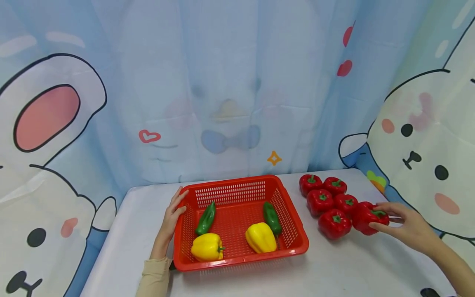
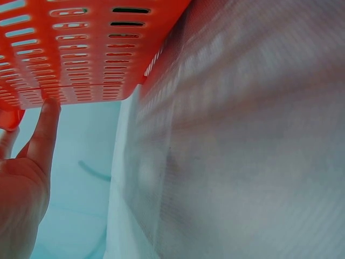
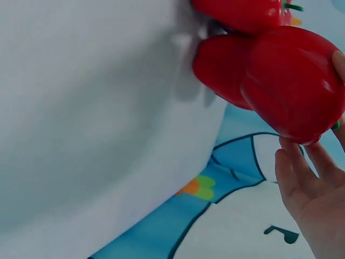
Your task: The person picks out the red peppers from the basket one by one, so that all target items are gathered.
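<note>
My right hand [image 1: 406,225] grips a red bell pepper [image 1: 365,220] at the right end of a group of red bell peppers [image 1: 335,224]. In the right wrist view the held pepper [image 3: 296,81] is tilted against a neighbouring one, with fingertips on its side. My left hand [image 1: 172,216] holds the left rim of a red plastic basket [image 1: 241,265]. From the left wrist view, one finger [image 2: 46,135] touches the outside of its slotted wall. Inside the basket lie two yellow bell peppers [image 1: 207,247] and two long green peppers [image 1: 206,218].
A white cloth covers the table [image 1: 356,272]. A light blue curtain [image 1: 230,82] with cartoon animals hangs behind it and along both sides. The red peppers stand close together to the right of the basket.
</note>
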Motion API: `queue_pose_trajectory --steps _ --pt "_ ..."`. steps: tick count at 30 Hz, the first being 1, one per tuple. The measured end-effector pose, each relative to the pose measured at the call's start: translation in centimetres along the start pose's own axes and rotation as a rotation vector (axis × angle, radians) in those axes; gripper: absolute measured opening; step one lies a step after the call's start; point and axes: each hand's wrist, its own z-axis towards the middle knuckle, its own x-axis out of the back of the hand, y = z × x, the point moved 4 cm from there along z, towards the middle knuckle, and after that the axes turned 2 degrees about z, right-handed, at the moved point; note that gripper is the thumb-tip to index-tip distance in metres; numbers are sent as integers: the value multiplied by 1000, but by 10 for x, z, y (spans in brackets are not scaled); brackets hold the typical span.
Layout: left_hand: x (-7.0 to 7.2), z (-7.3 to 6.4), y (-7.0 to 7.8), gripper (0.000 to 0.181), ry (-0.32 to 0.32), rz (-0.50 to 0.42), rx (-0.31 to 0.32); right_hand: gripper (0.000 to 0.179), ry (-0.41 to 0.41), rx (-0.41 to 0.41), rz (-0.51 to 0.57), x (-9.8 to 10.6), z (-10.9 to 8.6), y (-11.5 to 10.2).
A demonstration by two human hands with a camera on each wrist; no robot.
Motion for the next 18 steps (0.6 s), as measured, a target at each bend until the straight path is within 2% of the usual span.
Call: queue_pose_trajectory --steps 9,18 --pt "3 -1 -1 47 15 -7 5 55 -5 39 -30 -6 0 6" --pt "1 0 -2 47 6 18 1 54 -72 -31 -10 -25 -2 32"
